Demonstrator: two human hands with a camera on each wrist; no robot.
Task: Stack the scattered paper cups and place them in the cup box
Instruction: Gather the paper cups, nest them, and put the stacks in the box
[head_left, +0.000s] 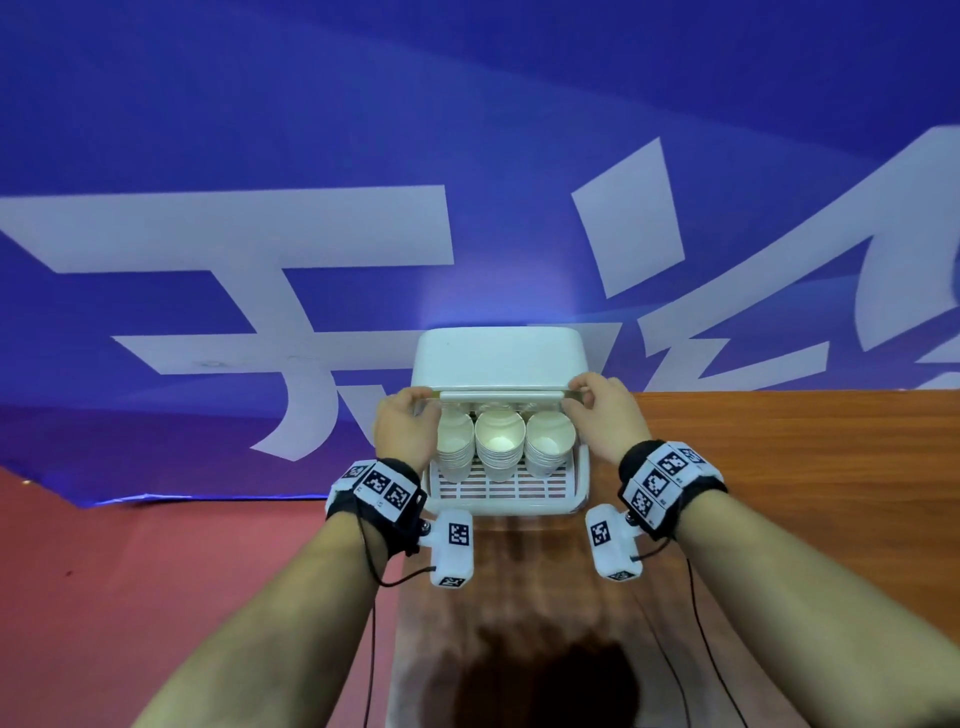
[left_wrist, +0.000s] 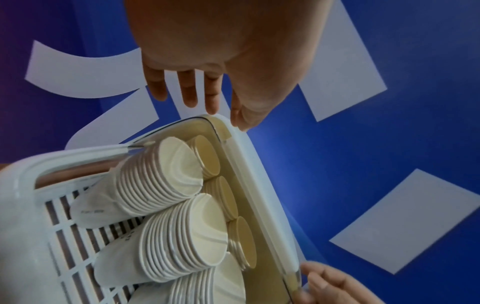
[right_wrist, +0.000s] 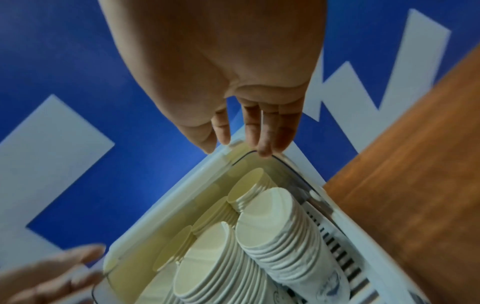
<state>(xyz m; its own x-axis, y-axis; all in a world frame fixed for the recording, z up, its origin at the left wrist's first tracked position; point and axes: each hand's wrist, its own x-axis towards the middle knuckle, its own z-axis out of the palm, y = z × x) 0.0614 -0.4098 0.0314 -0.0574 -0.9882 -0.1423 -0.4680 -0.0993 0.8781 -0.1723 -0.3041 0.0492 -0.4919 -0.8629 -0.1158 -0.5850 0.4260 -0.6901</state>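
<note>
The white cup box (head_left: 506, 505) stands on the table's far left end, with a slatted tray floor. Three stacks of white paper cups (head_left: 500, 441) lie side by side in it, mouths towards me. Its lid (head_left: 498, 358) is partly raised over the back. My left hand (head_left: 423, 404) pinches the left corner of the lid's front edge and my right hand (head_left: 577, 397) pinches the right corner. In the left wrist view the left hand (left_wrist: 228, 111) has its thumb on the lid (left_wrist: 249, 164) above the cup stacks (left_wrist: 161, 181). In the right wrist view the right hand (right_wrist: 241, 142) holds the lid (right_wrist: 182, 195) over the cup stacks (right_wrist: 280, 236).
The wooden table (head_left: 779, 467) stretches to the right and towards me. A blue banner (head_left: 208, 130) with large white characters hangs behind and to the left. Red floor (head_left: 156, 597) lies at the lower left. No loose cups show on the table.
</note>
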